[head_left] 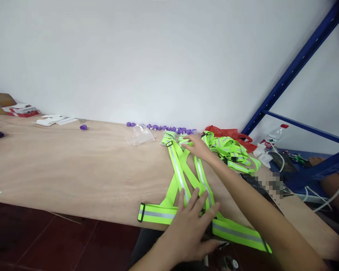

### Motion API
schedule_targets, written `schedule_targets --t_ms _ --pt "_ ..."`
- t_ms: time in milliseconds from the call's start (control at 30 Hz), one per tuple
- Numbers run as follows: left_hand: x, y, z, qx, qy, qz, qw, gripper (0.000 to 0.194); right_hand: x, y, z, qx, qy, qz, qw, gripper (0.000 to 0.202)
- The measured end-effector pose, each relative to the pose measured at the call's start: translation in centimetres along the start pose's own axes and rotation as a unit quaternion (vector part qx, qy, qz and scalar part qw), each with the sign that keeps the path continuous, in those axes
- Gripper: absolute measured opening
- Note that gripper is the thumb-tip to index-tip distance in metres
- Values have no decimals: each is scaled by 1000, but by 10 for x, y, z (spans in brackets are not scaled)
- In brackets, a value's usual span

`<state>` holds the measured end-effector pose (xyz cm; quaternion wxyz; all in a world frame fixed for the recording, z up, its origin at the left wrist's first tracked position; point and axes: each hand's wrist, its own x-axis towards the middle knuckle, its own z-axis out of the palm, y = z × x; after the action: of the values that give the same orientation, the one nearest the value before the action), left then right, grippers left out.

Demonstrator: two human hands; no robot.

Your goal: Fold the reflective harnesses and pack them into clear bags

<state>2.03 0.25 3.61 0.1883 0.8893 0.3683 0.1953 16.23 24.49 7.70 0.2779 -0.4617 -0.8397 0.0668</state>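
Note:
A lime-yellow reflective vest (178, 171) made of straps with silver stripes lies spread over the front part of the wooden table, its waist band crossing the front edge. My left hand (186, 226) rests palm down on the vest's lower middle, fingers spread. Further back, my right hand (199, 147) is at the upper end of the straps, its fingers apart and touching or just over a folded lime bundle (185, 140). A second folded bundle (168, 137) sits left of it. To the right lies a heap of loose lime reflective straps (228, 150).
Purple caps (164, 128) line the wall behind a clear plastic bag (141, 135). A red bag (228, 132) lies behind the heap. Blue shelf framing (293, 62), a bottle (275, 134) and white cables stand right. Papers (55, 120) and a cardboard box (0, 101) are far left.

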Motion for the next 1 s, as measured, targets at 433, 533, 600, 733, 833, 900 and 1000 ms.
schedule_targets --t_ms 433,533,600,733,833,900,1000 --pt "-137 -109 -51 70 53 -165 982 61 -288 -45 -51 -103 191 25 976 9" --pt "-132 -105 -49 46 60 -171 982 55 -281 -98 -14 -44 169 -12 985 15" --pt "-129 -101 -52 19 64 -174 982 51 -268 -130 8 -22 150 -36 988 18" --pt "-127 -93 -57 -99 102 -184 973 51 -252 -164 41 -41 122 -15 992 17" --pt "-121 -85 -52 -242 160 -177 941 48 -253 -167 56 -72 97 19 993 32" --pt "-108 -78 -43 -327 195 -148 913 46 -257 -165 60 -83 65 18 994 37" --pt "-79 -67 -28 -422 253 -86 866 47 -261 -161 60 -82 24 9 996 41"
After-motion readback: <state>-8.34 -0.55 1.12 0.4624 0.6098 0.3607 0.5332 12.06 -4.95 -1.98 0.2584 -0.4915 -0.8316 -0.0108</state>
